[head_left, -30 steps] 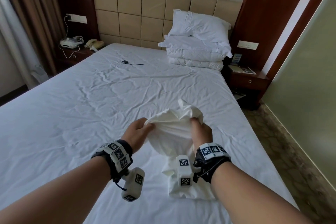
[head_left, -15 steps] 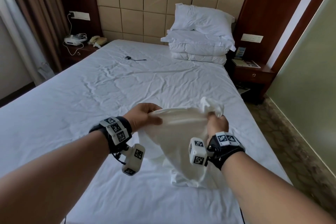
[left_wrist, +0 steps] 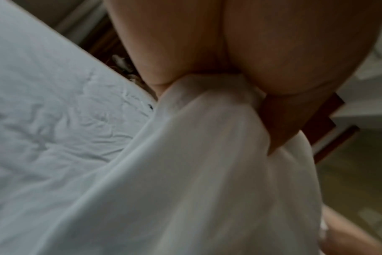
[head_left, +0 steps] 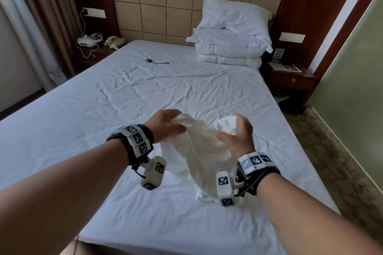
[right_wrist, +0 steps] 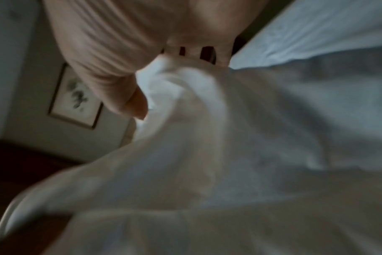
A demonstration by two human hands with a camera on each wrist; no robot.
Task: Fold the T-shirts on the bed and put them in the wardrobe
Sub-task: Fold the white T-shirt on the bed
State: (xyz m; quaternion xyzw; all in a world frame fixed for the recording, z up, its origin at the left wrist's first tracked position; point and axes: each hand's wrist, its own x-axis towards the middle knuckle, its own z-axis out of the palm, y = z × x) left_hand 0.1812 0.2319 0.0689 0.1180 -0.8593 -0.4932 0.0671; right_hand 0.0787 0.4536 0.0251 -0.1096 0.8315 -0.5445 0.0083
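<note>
Left hand: the left hand (head_left: 165, 123) clenches a bunched edge of the white T-shirt (head_left: 199, 147), thumb on top of the cloth.
Right hand: the right hand (head_left: 238, 136) grasps the opposite bunch of the same T-shirt, fingers curled into the fabric.
T-shirt: hangs crumpled between the two hands, above the bed (head_left: 103, 122), near its right edge and foot end; the lower end trails down onto the sheet.
Writing: no readable words anywhere; the wrist bands (head_left: 135, 141) carry only black-and-white square marker patterns.
Left wrist view: blurred; fingers (left_wrist: 279, 124) pinch the cloth (left_wrist: 185, 172), creased sheet to the left.
Right wrist view: blurred; thumb (right_wrist: 129, 103) presses into the cloth (right_wrist: 196, 138); a framed picture (right_wrist: 75, 96) on the wall shows only here.
Head view only: stacked pillows (head_left: 230, 35) at the head end's right corner, a small black device (head_left: 148, 60) with a cord on the sheet, a telephone (head_left: 114, 41) on the left nightstand.
</note>
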